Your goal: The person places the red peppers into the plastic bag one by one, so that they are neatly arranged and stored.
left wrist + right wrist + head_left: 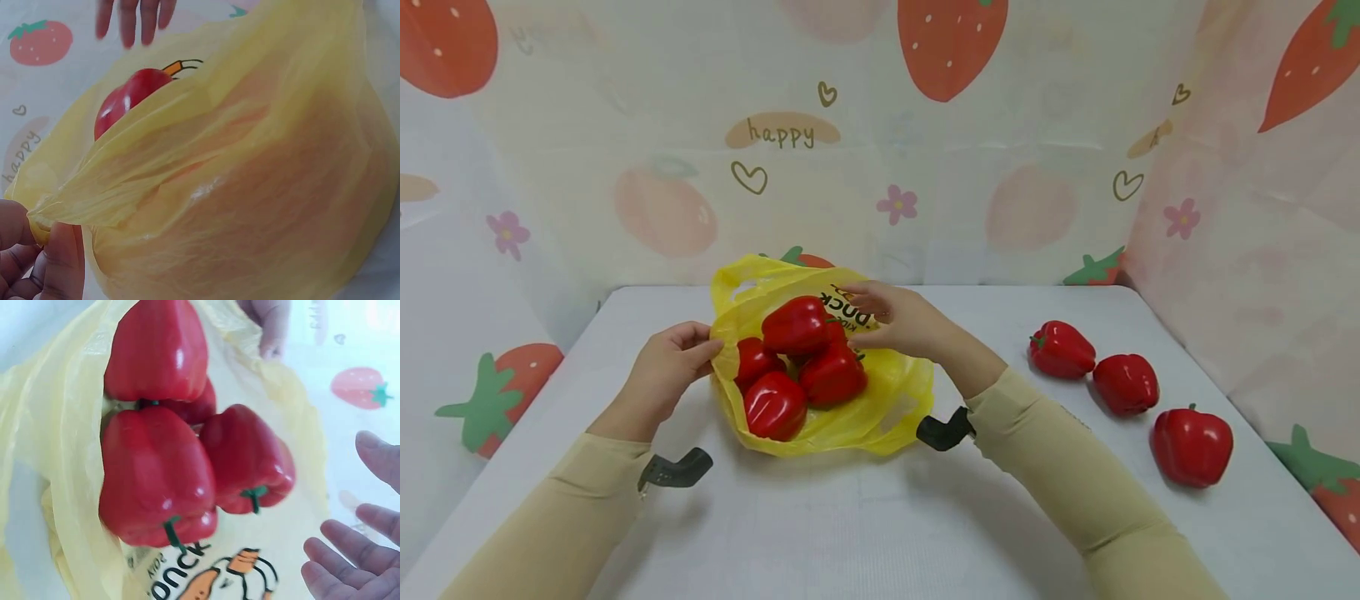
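Note:
A yellow plastic bag [887,379] lies on the table with its mouth toward me, and several red bell peppers [835,375] are piled inside it. My left hand [672,367] pinches the bag's left rim between thumb and fingers; the left wrist view shows the gathered plastic [112,194] in that pinch. My right hand [898,318] hovers over the bag's right side, just right of the peppers, holding nothing. In the right wrist view its fingers [350,556] are spread and apart from the peppers [156,475].
Three more red bell peppers stand loose on the right of the white table [880,533]: one farther back [1062,350], one in the middle [1126,384] and one nearest me [1192,447]. A strawberry-printed cloth [955,192] hangs behind and at both sides.

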Tool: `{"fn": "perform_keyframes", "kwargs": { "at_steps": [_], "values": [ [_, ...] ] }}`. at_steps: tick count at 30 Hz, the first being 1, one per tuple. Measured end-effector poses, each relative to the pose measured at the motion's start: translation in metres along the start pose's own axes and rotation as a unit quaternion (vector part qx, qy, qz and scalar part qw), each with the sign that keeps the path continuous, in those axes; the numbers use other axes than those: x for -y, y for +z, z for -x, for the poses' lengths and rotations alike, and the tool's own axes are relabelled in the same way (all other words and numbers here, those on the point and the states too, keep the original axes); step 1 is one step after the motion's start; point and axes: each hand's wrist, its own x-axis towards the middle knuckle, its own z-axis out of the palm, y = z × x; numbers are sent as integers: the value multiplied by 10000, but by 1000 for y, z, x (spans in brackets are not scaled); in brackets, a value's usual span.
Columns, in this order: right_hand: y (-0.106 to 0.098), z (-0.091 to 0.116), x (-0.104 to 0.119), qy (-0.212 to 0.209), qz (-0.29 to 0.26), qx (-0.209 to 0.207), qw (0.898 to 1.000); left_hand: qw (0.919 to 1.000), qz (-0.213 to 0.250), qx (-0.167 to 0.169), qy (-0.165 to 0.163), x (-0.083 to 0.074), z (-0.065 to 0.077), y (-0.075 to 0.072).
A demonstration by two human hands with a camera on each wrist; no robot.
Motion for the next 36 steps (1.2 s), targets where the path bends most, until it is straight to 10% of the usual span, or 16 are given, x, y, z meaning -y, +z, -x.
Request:
{"fn": "perform_keyframes", "kwargs": {
  "at_steps": [36],
  "values": [
    [-110, 147, -98, 901, -30, -1096, 9899, 10000, 27, 69, -66, -2, 1, 4]
  ]
}}
